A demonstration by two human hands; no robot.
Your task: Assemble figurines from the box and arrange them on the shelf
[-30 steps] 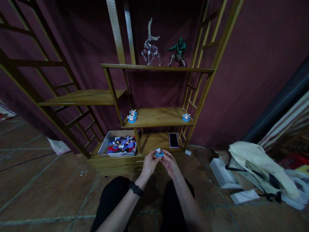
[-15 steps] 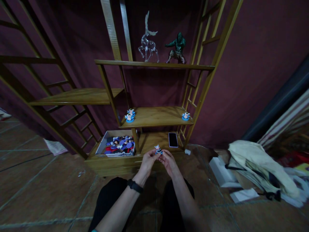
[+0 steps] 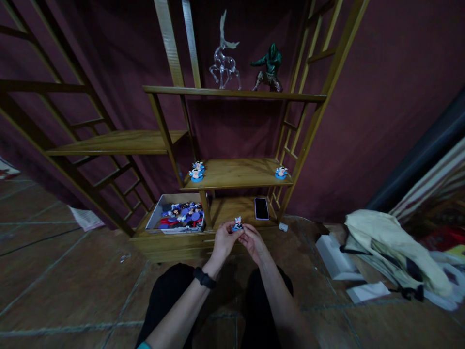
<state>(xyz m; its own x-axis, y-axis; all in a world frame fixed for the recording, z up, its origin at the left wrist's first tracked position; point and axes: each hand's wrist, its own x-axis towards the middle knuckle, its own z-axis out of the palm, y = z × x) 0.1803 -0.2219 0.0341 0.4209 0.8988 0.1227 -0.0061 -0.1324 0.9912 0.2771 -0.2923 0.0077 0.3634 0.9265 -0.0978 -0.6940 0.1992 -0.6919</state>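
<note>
A small figurine (image 3: 238, 223) with a blue base is held upright between my two hands, in front of the lower shelf. My left hand (image 3: 224, 238) pinches it from the left, with a dark band on that wrist. From the other side, the fingers of my right hand (image 3: 253, 241) close on its base. Two blue-and-white figurines (image 3: 196, 174) stand at the left end of the middle shelf (image 3: 236, 174). One more such figurine (image 3: 281, 173) stands at its right end.
An open box (image 3: 155, 215) of mixed figurine parts sits on the lower left shelf. A phone (image 3: 261, 209) lies to the right. Above stand a clear deer statuette (image 3: 224, 63) and a green hooded figure (image 3: 271, 68). A pale bag (image 3: 385, 242) and white box (image 3: 336, 257) lie on the floor.
The view has shifted slightly. Both hands stay on the small figurine, which seems turned a little between the fingers. Nothing on the shelves has moved.
</note>
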